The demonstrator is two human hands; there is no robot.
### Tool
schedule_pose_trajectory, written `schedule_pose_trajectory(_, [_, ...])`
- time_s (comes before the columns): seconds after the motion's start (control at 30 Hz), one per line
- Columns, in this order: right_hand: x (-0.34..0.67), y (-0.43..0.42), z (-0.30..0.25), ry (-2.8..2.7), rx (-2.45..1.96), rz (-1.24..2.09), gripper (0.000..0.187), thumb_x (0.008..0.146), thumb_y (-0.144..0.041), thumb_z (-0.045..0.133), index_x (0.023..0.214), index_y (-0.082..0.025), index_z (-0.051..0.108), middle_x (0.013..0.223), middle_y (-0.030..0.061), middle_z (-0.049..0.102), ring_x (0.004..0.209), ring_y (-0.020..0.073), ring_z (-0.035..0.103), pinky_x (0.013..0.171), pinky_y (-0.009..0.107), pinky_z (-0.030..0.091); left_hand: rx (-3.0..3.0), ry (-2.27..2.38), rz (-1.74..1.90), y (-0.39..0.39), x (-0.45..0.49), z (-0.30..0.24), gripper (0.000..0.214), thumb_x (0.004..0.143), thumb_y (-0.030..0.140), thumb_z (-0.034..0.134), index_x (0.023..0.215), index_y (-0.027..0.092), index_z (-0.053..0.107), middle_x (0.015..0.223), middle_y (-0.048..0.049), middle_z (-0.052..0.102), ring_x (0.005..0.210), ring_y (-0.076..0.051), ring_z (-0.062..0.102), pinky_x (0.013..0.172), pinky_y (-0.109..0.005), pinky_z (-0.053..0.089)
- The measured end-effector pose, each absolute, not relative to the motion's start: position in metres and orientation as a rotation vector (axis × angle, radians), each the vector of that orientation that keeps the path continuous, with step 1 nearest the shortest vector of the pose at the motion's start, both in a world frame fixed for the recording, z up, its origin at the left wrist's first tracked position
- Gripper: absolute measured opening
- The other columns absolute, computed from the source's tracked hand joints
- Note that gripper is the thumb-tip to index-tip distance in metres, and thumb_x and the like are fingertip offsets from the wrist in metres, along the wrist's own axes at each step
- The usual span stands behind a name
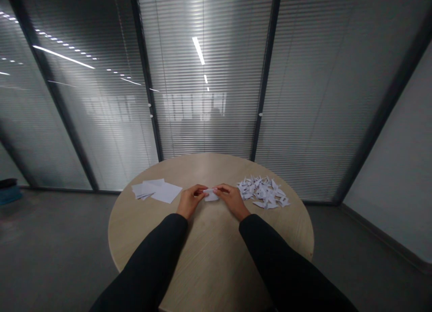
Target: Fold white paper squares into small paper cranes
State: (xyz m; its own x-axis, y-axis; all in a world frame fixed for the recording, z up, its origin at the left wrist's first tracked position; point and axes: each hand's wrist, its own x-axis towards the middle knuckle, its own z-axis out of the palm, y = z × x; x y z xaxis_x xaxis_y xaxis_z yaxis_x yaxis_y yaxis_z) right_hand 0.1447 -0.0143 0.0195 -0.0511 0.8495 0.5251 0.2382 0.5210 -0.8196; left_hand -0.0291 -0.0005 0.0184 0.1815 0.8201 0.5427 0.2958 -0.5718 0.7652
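Both my hands meet over a small white piece of folded paper (211,196) on the round wooden table (209,253). My left hand (191,199) pinches its left edge with closed fingers. My right hand (231,198) pinches its right edge the same way. The paper rests on or just above the tabletop between my fingertips. Both arms wear dark sleeves.
A loose stack of flat white paper sheets (157,190) lies to the left of my hands. A pile of several small folded paper figures (263,193) lies to the right. Glass walls with blinds (209,78) stand behind the table. Grey floor surrounds it.
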Motion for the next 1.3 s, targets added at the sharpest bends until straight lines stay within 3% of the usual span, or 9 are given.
schedule_pose_trajectory(1.3, [0.1472, -0.0132, 0.0204, -1.641, -0.961, 0.511, 0.022, 0.075, -0.039, 0.060, 0.077, -0.020, 0.071, 0.080, 0.0036, 0.071, 0.079, 0.0200, 0.064, 0.075, 0.030, 0.047, 1.842, 1.057, 1.411, -0.0069, -0.0283, 0.0276, 0.023, 0.065, 0.037, 0.068, 0.077, 0.017, 0.069, 0.076, -0.0052, 0.071, 0.073, -0.019, 0.067, 0.071, -0.029, 0.051])
